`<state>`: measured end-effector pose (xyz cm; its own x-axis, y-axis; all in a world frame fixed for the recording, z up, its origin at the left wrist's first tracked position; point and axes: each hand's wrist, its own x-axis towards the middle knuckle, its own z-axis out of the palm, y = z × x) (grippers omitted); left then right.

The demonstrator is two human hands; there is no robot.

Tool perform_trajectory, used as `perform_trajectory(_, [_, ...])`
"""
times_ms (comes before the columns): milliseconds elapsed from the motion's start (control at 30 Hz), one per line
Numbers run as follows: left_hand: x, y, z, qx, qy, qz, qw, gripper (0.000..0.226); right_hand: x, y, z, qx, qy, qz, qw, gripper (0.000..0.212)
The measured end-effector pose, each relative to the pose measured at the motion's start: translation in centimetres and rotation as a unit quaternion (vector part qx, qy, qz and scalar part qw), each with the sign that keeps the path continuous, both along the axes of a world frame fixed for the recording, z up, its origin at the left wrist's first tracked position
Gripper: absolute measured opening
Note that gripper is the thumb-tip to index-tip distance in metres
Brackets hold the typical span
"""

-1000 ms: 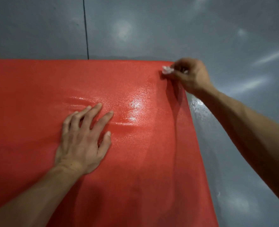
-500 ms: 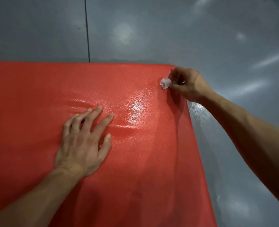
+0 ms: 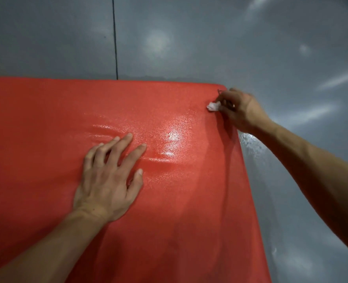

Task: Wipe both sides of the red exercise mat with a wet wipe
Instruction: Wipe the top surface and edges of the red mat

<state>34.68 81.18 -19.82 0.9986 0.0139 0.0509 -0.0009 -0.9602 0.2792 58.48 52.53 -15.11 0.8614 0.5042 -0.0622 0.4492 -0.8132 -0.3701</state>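
Note:
The red exercise mat lies flat on the floor and fills the left and lower part of the view; its surface shines wet near the middle. My left hand presses flat on the mat with fingers spread, and small wrinkles show ahead of the fingertips. My right hand is at the mat's far right corner and pinches a small crumpled white wet wipe against the mat.
A glossy grey floor surrounds the mat, with a dark seam line running away from the mat's far edge. A wet-looking patch lies on the floor just beside the mat's right edge.
My right hand with the wipe has slid a little toward me along the mat's right edge near the corner. My left hand has stayed pressed in place.

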Motion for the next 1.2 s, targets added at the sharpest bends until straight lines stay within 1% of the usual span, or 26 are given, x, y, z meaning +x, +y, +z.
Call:
perform_trajectory(67, [0.0, -0.1, 0.0, -0.001, 0.002, -0.002, 1.0, 0.055, -1.7, -1.5, 0.1, -0.012, -0.001, 0.02, 1.0, 0.019])
perform_trajectory(100, [0.0, -0.1, 0.0, -0.002, 0.002, 0.001, 1.0, 0.056, -1.9, -1.6, 0.0, -0.009, -0.008, 0.024, 1.0, 0.019])
perform_trajectory(200, [-0.1, -0.1, 0.0, -0.003, -0.003, -0.003, 1.0, 0.055, -0.9, -0.6, -0.4, 0.008, -0.028, -0.004, 1.0, 0.032])
perform_trajectory(233, [0.0, -0.1, 0.0, -0.005, -0.002, -0.004, 1.0, 0.055, -0.7, -0.3, -0.5, 0.013, -0.032, -0.008, 0.999, 0.033])
perform_trajectory(333, [0.0, 0.0, 0.0, -0.003, -0.006, -0.001, 1.0, 0.055, -1.4, -0.8, -1.4, 0.01, -0.04, -0.019, 0.999, 0.015])
perform_trajectory(367, [0.0, 0.0, 0.0, -0.003, -0.006, 0.0, 1.0, 0.055, -1.5, -1.0, -1.4, 0.009, -0.041, -0.017, 0.999, 0.013])
perform_trajectory(433, [0.0, 0.0, 0.0, -0.002, -0.006, -0.003, 1.0, 0.055, -0.7, -0.6, -1.2, 0.018, -0.041, -0.017, 0.999, 0.02])
perform_trajectory(500, [0.1, 0.0, 0.0, 0.0, -0.003, -0.003, 1.0, 0.055, 1.9, 1.3, -1.1, 0.022, -0.052, -0.032, 0.998, 0.031])
perform_trajectory(533, [0.0, -0.1, 0.0, 0.0, -0.003, -0.003, 1.0, 0.056, 3.1, 2.4, -1.0, 0.016, -0.053, -0.041, 0.998, 0.034])
perform_trajectory(600, [-0.1, -0.1, 0.0, 0.0, -0.005, -0.003, 1.0, 0.056, 4.1, 3.4, -0.8, 0.003, -0.035, -0.038, 0.999, 0.034])
perform_trajectory(667, [0.0, -0.1, 0.0, -0.006, -0.011, -0.003, 1.0, 0.056, 2.1, 2.0, -0.5, 0.004, -0.002, -0.021, 1.0, 0.031])
perform_trajectory(700, [0.0, 0.0, 0.0, -0.007, -0.014, -0.003, 1.0, 0.056, 0.4, 0.6, -0.1, 0.005, 0.023, -0.011, 1.0, 0.026])
perform_trajectory(767, [0.0, -0.1, 0.1, -0.006, -0.012, -0.003, 1.0, 0.056, -3.3, -2.4, 0.9, -0.008, 0.081, 0.018, 0.997, 0.01])
perform_trajectory(800, [0.0, 0.0, 0.1, -0.005, -0.01, 0.0, 1.0, 0.056, -4.2, -3.1, 1.3, -0.016, 0.1, 0.04, 0.994, 0.005])
perform_trajectory(833, [0.0, 0.1, 0.1, -0.004, -0.008, 0.001, 1.0, 0.056, -3.9, -3.3, 1.4, -0.016, 0.101, 0.048, 0.994, 0.004])
perform_trajectory(933, [0.0, -0.1, 0.0, -0.002, -0.002, -0.003, 1.0, 0.056, 0.5, -0.7, 0.7, 0.01, 0.045, -0.004, 0.999, 0.012])
perform_trajectory(1000, [0.0, 0.0, 0.1, 0.001, -0.005, -0.001, 1.0, 0.056, 2.5, 1.2, 0.2, -0.002, 0.008, -0.026, 1.0, 0.017])
perform_trajectory(1033, [0.0, 0.0, 0.0, 0.001, -0.006, -0.003, 1.0, 0.056, 2.4, 1.2, 0.0, 0.001, 0.005, -0.031, 1.0, 0.019])
perform_trajectory(1133, [0.0, -0.2, 0.0, -0.012, -0.012, -0.001, 1.0, 0.055, -2.8, -1.9, 0.7, 0.023, 0.067, -0.028, 0.997, 0.026])
perform_trajectory(1200, [0.0, -0.1, 0.1, -0.009, -0.013, 0.003, 1.0, 0.055, -7.3, -4.0, 2.1, 0.019, 0.12, 0.009, 0.993, 0.029])
